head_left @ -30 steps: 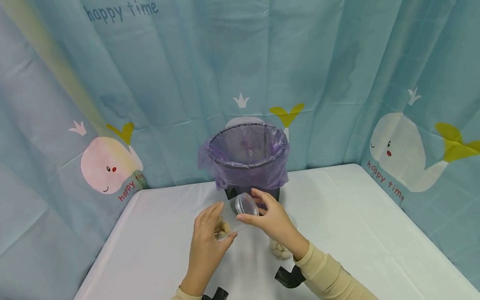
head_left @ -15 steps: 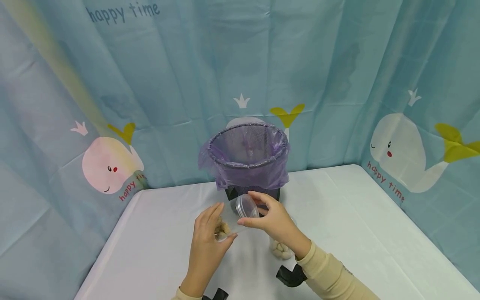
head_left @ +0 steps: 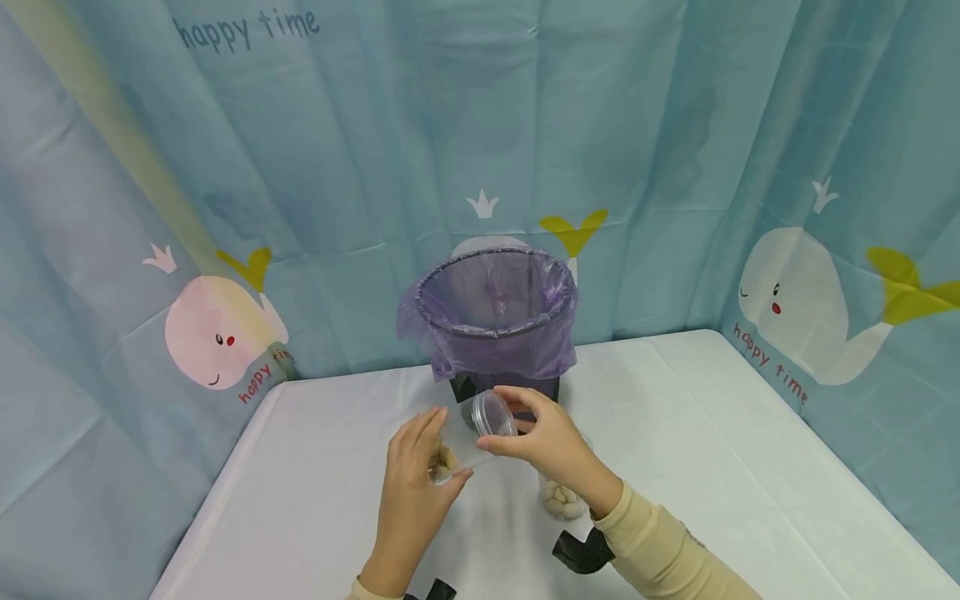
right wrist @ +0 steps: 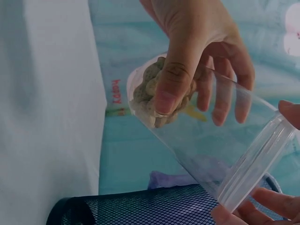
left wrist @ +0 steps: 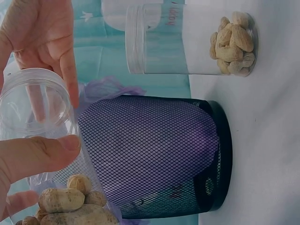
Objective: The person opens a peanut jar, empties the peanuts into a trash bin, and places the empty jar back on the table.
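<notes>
My left hand (head_left: 416,483) grips a clear plastic jar (right wrist: 201,126) near its base, thumb on one side and fingers on the other. The jar is tilted, its lidded end up and to the right, with peanuts (left wrist: 61,201) gathered at the bottom. My right hand (head_left: 546,437) holds the clear lid (head_left: 493,413) at the rim, thumb and fingers on opposite sides. The lid sits on the jar; whether it is loose I cannot tell. Partly hidden behind my right forearm, a second clear jar (left wrist: 164,40) stands upright with peanuts (left wrist: 233,44) in its bottom.
A dark mesh bin (left wrist: 150,159) lined with a purple bag (head_left: 502,354) stands just beyond my hands, its top open. White cloth covers the table (head_left: 315,500). Blue printed curtains (head_left: 360,167) hang behind it and at the sides.
My right hand has shifted very slightly down around the lid, its fingertips and thumb a little lower. The left hand and the jar stay nearly where they were.
</notes>
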Demonstrator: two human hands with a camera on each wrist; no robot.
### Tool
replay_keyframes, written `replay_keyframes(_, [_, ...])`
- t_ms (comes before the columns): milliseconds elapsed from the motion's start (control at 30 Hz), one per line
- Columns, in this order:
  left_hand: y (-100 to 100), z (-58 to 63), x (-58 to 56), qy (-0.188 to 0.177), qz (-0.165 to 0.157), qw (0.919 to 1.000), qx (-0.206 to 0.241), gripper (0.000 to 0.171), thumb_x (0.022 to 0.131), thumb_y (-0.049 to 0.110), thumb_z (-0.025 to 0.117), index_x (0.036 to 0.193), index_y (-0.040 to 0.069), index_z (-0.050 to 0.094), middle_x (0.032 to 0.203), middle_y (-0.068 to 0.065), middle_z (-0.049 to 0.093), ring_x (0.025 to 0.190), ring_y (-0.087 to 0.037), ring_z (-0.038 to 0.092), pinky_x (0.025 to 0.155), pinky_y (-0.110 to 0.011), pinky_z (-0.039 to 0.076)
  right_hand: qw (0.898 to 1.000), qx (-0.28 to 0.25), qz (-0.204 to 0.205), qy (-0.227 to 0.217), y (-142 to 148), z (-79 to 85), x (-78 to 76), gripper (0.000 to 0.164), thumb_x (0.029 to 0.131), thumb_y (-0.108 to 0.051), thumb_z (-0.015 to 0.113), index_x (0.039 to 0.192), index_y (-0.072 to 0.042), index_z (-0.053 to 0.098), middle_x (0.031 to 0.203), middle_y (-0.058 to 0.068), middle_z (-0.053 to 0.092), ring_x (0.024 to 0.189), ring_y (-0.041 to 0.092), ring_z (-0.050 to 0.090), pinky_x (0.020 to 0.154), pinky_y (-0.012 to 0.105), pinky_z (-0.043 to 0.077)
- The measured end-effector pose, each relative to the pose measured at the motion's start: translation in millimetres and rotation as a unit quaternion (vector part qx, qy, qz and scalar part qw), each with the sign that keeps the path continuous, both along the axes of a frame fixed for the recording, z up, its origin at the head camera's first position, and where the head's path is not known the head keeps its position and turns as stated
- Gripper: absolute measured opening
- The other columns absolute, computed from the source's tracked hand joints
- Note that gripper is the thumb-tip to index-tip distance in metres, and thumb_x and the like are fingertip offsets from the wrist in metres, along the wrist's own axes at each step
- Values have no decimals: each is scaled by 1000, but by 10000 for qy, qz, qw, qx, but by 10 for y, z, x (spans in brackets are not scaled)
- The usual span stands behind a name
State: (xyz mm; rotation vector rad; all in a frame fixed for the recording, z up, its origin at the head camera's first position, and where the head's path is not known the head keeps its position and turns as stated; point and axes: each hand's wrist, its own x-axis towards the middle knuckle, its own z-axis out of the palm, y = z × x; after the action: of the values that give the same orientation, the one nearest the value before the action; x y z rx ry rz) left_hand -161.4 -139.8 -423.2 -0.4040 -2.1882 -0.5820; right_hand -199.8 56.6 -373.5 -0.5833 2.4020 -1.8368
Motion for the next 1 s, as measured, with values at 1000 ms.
replay_keyframes(1000, [18, -9, 27, 50, -14, 10000, 43, 99, 44, 3, 99, 134, 6, 58, 132, -13, 61, 120, -33, 52, 110, -21, 37, 9972, 675, -210, -251, 34, -2, 24, 75, 79, -48, 80, 141, -15, 54, 139, 3, 59, 120, 25, 58, 91, 44, 57])
